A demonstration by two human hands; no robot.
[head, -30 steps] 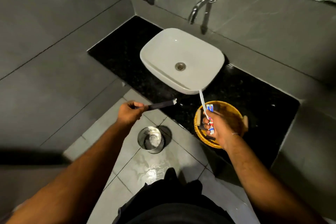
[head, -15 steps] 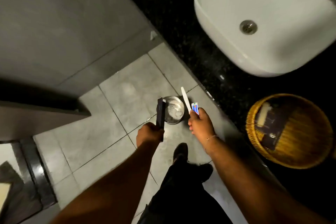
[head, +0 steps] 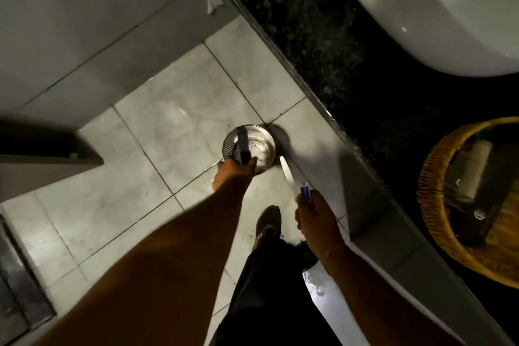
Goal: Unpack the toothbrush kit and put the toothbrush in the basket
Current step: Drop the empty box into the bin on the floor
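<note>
My left hand (head: pixel 234 174) grips a dark, flat kit box (head: pixel 242 146) and holds it over the open metal bin (head: pixel 262 146) on the floor. My right hand (head: pixel 314 213) is closed around a white toothbrush (head: pixel 287 174) and a small blue-and-white toothpaste tube (head: pixel 305 191), both pointing up and left beside the counter's edge. The woven yellow basket (head: pixel 438 205) stands on the black counter at the right, with a dark packet and a pale tube-like item inside it.
A white basin (head: pixel 449 22) sits on the black stone counter (head: pixel 323 36) at the top right. Grey floor tiles (head: pixel 174 126) surround the bin. My shoe (head: pixel 268 222) and dark trouser leg are below the hands. A grey wall rises at the left.
My view has tilted down from the counter toward the floor. My left hand has carried the dark box from near the basin to above the bin. My right hand left the basket, still holding toothbrush and tube.
</note>
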